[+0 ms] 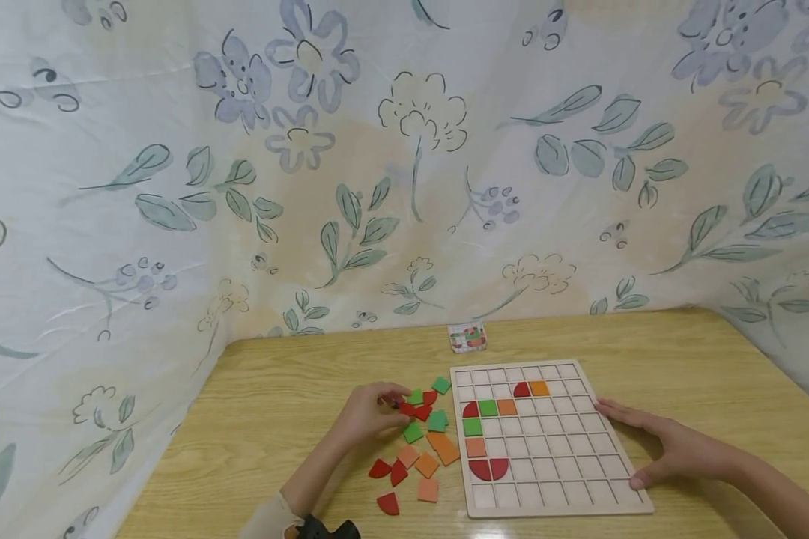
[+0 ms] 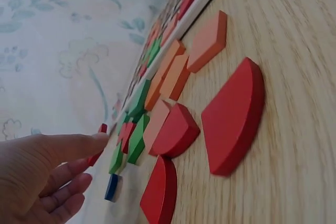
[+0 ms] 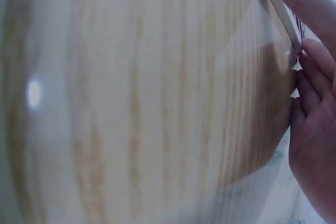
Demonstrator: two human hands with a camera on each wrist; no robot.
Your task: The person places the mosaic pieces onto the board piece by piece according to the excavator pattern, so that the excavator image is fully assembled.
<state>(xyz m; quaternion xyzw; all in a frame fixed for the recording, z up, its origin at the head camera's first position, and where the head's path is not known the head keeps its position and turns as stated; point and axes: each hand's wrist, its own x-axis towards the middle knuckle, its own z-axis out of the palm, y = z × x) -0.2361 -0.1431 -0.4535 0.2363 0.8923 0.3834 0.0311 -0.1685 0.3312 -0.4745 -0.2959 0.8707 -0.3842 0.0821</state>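
Since your left grip (image 1: 362,412) is over at the grid board's (image 1: 559,468) 9 o'clock, it's right in the loose pieces (image 1: 442,447), pinching a red quarter piece (image 1: 406,409) from what I can see. Your right grip (image 1: 677,445) is spread, thumb and fingertips on the board's 3 o'clock edge. You've also got a little picture card (image 1: 467,338) on the tabletop (image 1: 276,419), just off the board's 11 o'clock.
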